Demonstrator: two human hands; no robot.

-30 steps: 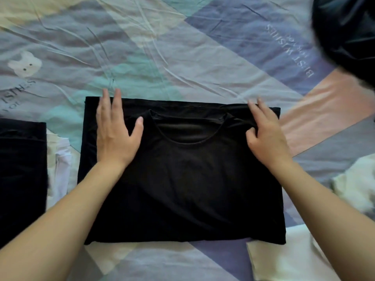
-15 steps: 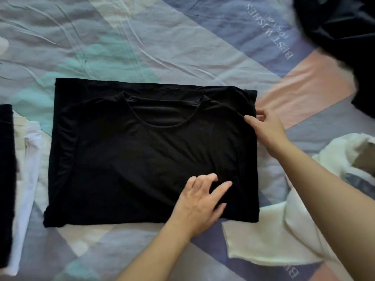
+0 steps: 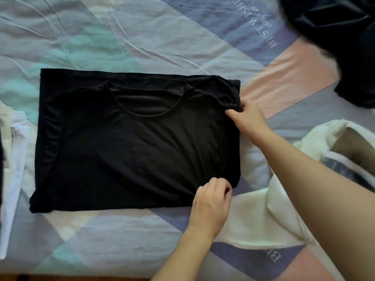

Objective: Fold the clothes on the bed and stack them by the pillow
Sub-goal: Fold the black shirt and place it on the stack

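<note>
A black T-shirt (image 3: 129,142) lies flat on the bed, folded into a rectangle with its round neckline facing up. My right hand (image 3: 248,118) pinches the shirt's right edge near the upper corner. My left hand (image 3: 211,203) grips the shirt's lower right corner, fingers curled into the fabric. Both hands are on the shirt's right side.
The patterned bed sheet (image 3: 142,37) has grey, teal, pink and purple patches. White folded clothing (image 3: 14,159) lies at the left edge. A cream garment (image 3: 263,220) is crumpled at the right under my right arm. A dark heap of clothes (image 3: 334,33) sits top right.
My left hand crossed from the shirt's upper left to its lower right corner and closed on it. My right hand shifted to the right edge and pinched the fabric.
</note>
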